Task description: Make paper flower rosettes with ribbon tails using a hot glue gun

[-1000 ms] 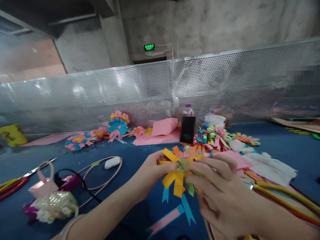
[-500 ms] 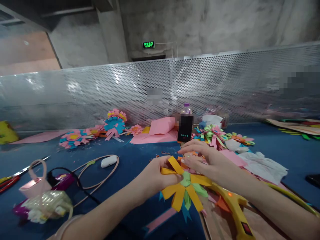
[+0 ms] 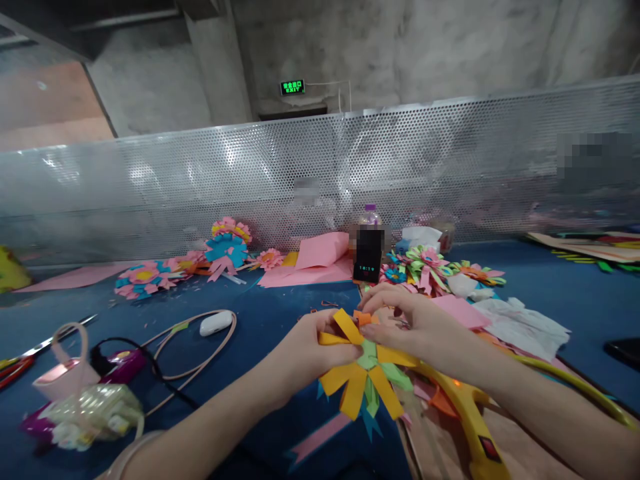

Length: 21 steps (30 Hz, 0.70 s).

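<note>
My left hand (image 3: 313, 347) is closed on the left side of a paper flower (image 3: 369, 355), with yellow-orange petals and a light green middle. Green leaves, blue points and a pink ribbon tail (image 3: 320, 437) hang below it. At the flower's upper edge, the fingers of my right hand (image 3: 403, 319) are closed around an orange paper strip (image 3: 364, 319), thumb against the petals. The fingertips are partly hidden. Under my right forearm lies a yellow glue gun (image 3: 473, 427) with its small light glowing.
Finished paper flowers (image 3: 145, 277) line the back, with pink sheets (image 3: 320, 257) and a phone (image 3: 369, 257) propped up. Crumpled tissue (image 3: 523, 327) lies at right. Scissors (image 3: 45, 343), a cable (image 3: 200, 367), a white earphone case (image 3: 216, 323) and a plastic bundle (image 3: 93, 410) are left.
My right hand has come down and in against the flower's upper edge, and its fingers have closed on the orange strip. My left hand keeps its hold on the flower.
</note>
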Motion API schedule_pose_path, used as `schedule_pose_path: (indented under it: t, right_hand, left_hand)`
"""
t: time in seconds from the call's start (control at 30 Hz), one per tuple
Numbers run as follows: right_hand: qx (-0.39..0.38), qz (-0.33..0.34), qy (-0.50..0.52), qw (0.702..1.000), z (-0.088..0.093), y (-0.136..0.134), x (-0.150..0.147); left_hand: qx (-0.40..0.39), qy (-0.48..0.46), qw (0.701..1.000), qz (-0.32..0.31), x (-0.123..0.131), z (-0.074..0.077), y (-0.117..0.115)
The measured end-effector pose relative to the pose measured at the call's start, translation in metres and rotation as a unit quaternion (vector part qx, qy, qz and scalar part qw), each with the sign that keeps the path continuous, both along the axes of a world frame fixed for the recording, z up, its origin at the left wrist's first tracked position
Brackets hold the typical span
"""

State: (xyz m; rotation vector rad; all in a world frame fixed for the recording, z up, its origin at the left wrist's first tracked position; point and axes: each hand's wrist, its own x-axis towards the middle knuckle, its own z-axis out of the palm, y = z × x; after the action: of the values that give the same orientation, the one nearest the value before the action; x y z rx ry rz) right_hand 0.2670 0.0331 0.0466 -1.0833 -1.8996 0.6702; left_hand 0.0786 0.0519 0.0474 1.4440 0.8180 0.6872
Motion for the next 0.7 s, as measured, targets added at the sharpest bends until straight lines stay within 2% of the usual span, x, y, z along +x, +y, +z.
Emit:
schedule_pose_path:
  t: [0.7]
  right_hand:
    - [-0.021,0.009,0.005,1.000,0.0016,-0.0035,-0.0001]
  left_hand:
    - [0.007,-0.009,1.000,-0.003,-0.0011,0.0020,-0.0035]
